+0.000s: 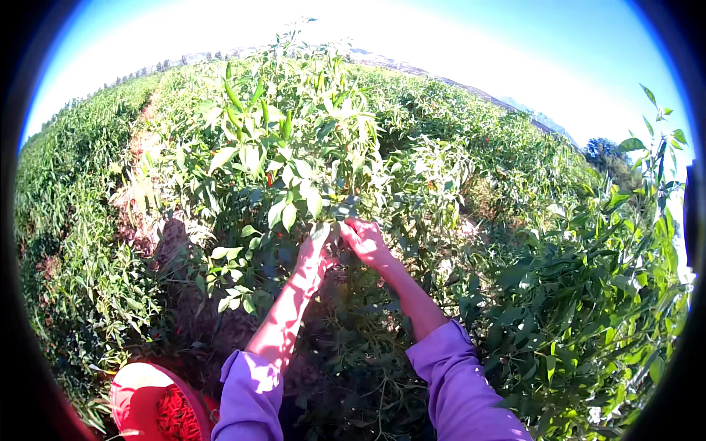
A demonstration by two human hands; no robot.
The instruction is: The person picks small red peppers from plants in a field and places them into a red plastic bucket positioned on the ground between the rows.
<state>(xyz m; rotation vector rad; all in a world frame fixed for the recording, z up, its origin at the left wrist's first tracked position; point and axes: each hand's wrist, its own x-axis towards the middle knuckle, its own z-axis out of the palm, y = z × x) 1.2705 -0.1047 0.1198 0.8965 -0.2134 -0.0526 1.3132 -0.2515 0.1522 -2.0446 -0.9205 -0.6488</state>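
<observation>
Both of my hands reach into a chili pepper plant (309, 160) straight in front of me. My left hand (315, 254) is among the leaves, its fingertips partly covered by a leaf (320, 234). Close beside it on the right, my right hand (365, 242) has its fingers bent inwards at the foliage. Whatever lies between the fingers of either hand is too small and hidden to make out. Green chili peppers (232, 95) point upward near the top of this plant, and a red chili (269, 179) shows lower among its leaves.
At the lower left stands a red bucket (190, 386) with red chili peppers (177, 414) inside. Dense pepper plants (573, 297) crowd my right side, and another row (71, 220) runs along the left. Between rows lies a strip of bare soil (144, 204).
</observation>
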